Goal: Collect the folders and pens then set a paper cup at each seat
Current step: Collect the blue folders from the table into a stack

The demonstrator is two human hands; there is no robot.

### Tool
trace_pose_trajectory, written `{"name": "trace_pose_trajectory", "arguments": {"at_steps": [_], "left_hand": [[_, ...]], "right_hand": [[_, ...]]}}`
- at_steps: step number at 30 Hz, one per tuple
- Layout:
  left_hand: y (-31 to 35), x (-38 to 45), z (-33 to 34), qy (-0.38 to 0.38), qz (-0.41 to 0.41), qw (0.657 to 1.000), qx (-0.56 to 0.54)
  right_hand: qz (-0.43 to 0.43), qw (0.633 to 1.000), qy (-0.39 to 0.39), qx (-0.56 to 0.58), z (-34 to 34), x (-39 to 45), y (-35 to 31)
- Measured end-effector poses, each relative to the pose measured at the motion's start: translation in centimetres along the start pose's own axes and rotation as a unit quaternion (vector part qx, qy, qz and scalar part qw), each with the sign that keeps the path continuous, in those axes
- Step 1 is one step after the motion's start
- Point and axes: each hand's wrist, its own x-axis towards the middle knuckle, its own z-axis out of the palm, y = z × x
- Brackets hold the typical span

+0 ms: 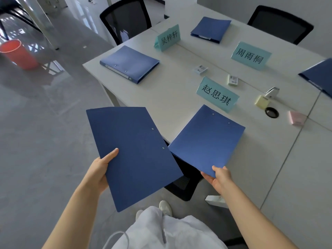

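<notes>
Left hand [100,169] clamps one folder [133,155] off the tabletop [179,97]; right hand [218,177] pinches a second folder's [206,141] near corner. That thin pinch could slip, dropping it.

A white table [179,97] stretches ahead of both hands, with 3 blue folders lying flat: one [129,64] beyond the left hand, one [211,29] farthest off, one [318,75] far right. Beyond the right hand stand 3 teal name cards [217,94], with small sticky-note pads [261,101] scattered nearby.
</notes>
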Motion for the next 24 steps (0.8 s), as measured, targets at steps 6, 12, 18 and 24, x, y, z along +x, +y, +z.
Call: {"name": "trace_pose_trajectory", "arguments": {"at_steps": [6,12,18,24], "left_hand": [[0.9,0.4,-0.5,0.015,0.011,1.000,-0.007],[1.4,0.2,-0.7,0.024,0.023,0.999,-0.016],[1.9,0.1,-1.0,0.045,0.038,0.998,-0.025],[3.2,-0.7,-2.0,0.081,0.046,0.995,-0.025]], "right_hand": [[-0.006,0.999,-0.009,0.037,0.6,-2.0,-1.7],[0.064,0.981,-0.107,0.149,1.0,-4.0,-2.5],[0.058,0.975,-0.205,0.068,4.0,-5.7,-3.4],[-0.044,0.939,-0.318,-0.127,8.1,-7.1,-4.7]]}}
